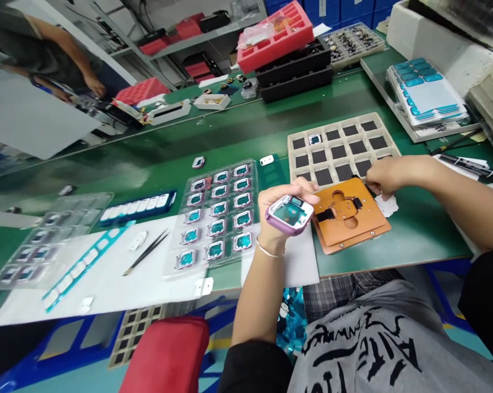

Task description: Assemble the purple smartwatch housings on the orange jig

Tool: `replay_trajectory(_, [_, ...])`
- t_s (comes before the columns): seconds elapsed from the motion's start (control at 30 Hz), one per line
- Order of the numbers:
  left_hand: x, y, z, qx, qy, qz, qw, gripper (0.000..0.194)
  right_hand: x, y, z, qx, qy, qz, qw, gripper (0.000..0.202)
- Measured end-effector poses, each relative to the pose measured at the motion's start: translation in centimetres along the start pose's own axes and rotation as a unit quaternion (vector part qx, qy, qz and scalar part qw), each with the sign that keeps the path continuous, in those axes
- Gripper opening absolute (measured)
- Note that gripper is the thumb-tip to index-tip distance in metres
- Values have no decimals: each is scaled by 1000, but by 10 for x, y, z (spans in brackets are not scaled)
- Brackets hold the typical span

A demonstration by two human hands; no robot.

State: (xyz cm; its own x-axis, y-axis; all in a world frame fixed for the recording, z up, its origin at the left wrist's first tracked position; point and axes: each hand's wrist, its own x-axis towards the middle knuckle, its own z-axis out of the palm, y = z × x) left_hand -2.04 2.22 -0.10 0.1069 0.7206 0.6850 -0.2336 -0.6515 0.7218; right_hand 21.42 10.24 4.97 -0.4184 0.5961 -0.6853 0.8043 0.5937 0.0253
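My left hand (pixel 274 194) is wrapped round a purple-edged smartwatch case (pixel 289 214) with teal film in its opening, held tilted above the bench. My right hand (pixel 382 174) points down with its fingers together at some small white pieces (pixel 387 206); whether it grips one is hidden. Between the hands lies an orange fixture plate (pixel 355 225) with a round recess and black blocks. Behind it, a beige compartment tray (pixel 332 135) with dark pads carries one small case (pixel 314 140). A clear plastic tray (pixel 203 240) of similar teal-filmed cases lies to the left.
Black tweezers (pixel 146 251) and a teal strip of white stickers (pixel 86 262) rest on white paper at left. A red tray (pixel 275 35) on black trays (pixel 295 71) stands at the back. Teal sheets (pixel 428 93) are stacked back right. Another person (pixel 62 54) stands across the bench.
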Motion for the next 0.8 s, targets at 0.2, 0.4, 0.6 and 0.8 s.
replay_trajectory(0.2, [3,3,3,-60,-36,32,997,19,-15,-24,-1,-72,48,53,995,29])
replay_trajectory(0.4, [1,2,5,45,-14,54,997,20,-45,-29,-8,-76,183,47,979,21])
replay_trajectory(0.6, [2,4,6,351,-10,254,901,40,-75,-26,-6,123,449,-195,863,13])
replay_trajectory(0.8, [-1,11,5,540,74,390,743,35,-61,-41,7,101,558,-289,771,34])
